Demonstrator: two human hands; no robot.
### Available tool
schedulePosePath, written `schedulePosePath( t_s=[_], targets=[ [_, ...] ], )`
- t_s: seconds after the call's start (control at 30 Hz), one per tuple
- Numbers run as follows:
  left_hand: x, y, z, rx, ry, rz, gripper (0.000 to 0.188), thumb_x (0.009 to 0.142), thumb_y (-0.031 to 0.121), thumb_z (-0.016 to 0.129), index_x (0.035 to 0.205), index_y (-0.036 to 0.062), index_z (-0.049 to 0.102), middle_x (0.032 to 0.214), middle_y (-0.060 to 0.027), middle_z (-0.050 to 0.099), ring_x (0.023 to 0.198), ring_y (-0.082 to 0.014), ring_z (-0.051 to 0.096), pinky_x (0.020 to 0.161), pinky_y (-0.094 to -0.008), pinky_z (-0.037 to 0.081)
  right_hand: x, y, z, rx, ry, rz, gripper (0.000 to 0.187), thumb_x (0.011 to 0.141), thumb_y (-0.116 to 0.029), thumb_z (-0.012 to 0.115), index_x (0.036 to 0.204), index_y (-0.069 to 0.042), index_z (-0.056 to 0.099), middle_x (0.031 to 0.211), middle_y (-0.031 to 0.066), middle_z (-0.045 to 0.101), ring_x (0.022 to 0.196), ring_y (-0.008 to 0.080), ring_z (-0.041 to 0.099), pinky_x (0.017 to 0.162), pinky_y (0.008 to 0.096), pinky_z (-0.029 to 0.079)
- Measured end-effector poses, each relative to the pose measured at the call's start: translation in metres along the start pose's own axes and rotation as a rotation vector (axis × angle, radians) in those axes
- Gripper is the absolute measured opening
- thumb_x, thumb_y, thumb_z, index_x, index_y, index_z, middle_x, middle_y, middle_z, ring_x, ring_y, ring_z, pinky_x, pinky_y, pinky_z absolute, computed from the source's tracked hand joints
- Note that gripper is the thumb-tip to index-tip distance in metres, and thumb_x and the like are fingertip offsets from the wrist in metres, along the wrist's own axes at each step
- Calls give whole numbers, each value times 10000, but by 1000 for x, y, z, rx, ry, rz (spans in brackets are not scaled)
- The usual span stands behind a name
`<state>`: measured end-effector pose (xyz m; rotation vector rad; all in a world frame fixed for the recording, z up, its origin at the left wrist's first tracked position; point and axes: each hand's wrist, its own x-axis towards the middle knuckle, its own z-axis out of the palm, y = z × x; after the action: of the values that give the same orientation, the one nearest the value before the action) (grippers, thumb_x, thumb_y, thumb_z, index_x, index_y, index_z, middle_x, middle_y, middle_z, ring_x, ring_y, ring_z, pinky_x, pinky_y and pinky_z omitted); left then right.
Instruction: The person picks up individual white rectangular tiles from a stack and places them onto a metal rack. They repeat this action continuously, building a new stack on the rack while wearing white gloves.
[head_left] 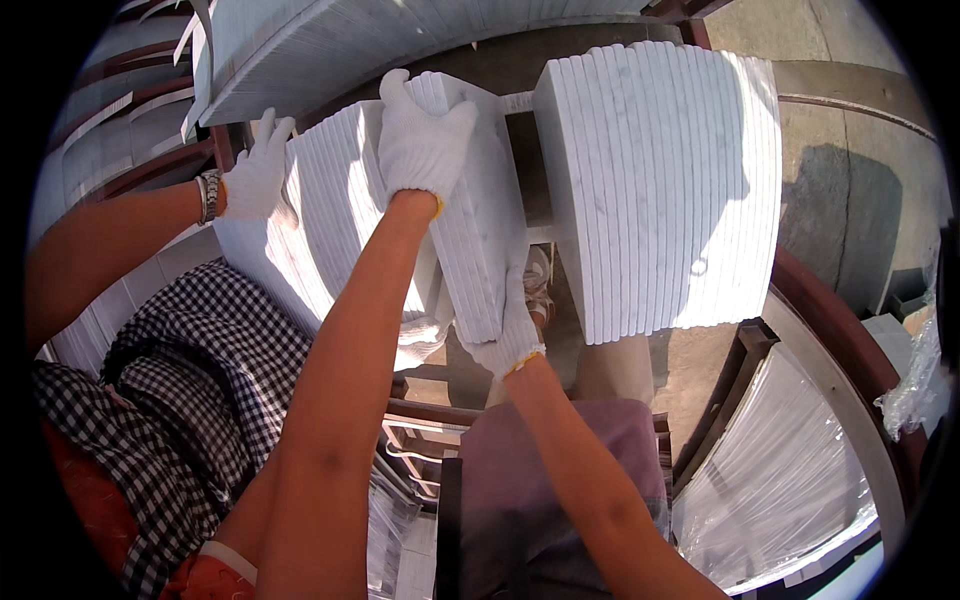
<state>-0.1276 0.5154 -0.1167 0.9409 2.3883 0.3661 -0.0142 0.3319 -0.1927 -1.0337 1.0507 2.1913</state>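
Observation:
Both my hands wear white knitted gloves with yellow cuff edges. Between them is a small group of white, grey-veined stone slabs standing on edge. My left hand is closed over the far end of these slabs. At their near end, my right hand grips the lower corner, its thumb along the right face. Directly left stands a longer row of similar slabs. A co-worker's gloved hand rests at that row's far left corner, and another gloved hand is partly hidden below its near end.
To the right, past a gap showing the floor and a shoe, stands a thick stack of slabs. A co-worker in a checked cloth is close on the left. Dark red metal frames and a plastic-wrapped stack lie at the right.

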Motion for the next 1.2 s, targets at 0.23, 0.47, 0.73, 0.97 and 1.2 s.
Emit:
schedulePosePath(
  t_s=[0.23, 0.47, 0.73, 0.97, 1.2],
  targets=[
    [7, -9, 28, 21, -14, 206, 851, 724, 346, 718, 1411, 32, 326, 1138, -230, 605, 995, -333, 637, 903, -408, 492, -5, 7, 3, 46, 153, -50, 471, 917, -615, 520, 1133, -210, 625, 1008, -42, 685, 843, 162, 663, 700, 345, 550],
    [0, 3, 34, -27, 5, 101, 824, 729, 328, 712, 1390, 9, 337, 1148, -233, 597, 1009, -342, 630, 915, -406, 484, -32, -35, -3, -90, 199, -17, 456, 921, -597, 531, 1063, -178, 645, 947, -10, 693, 805, 173, 663, 691, 355, 552],
    [-3, 8, 33, -46, 34, 76, 812, 721, 337, 714, 1365, 11, 340, 1161, -237, 588, 1042, -356, 609, 925, -414, 472, -36, -40, -5, -81, 257, -66, 454, 945, -577, 500, 1109, -179, 643, 970, -3, 699, 803, 181, 667, 695, 359, 561],
    [-6, 10, 34, -41, -8, 115, 805, 732, 349, 712, 1365, 10, 349, 1173, -238, 588, 1060, -347, 606, 930, -409, 468, -32, -36, -12, -110, 248, -103, 459, 948, -576, 495, 1194, -195, 568, 1092, 11, 643, 918, 188, 629, 722, 370, 537],
    [-15, 6, 30, -198, -129, 117, 899, 852, 486, 604, 1489, 17, 177, 1309, -281, 516, 1181, -364, 556, 1015, -401, 420, -47, -22, -21, 207, 191, -211, 418, 985, -441, 495, 1206, -95, 571, 1088, 83, 650, 926, 210, 638, 793, 370, 567]
  ],
)
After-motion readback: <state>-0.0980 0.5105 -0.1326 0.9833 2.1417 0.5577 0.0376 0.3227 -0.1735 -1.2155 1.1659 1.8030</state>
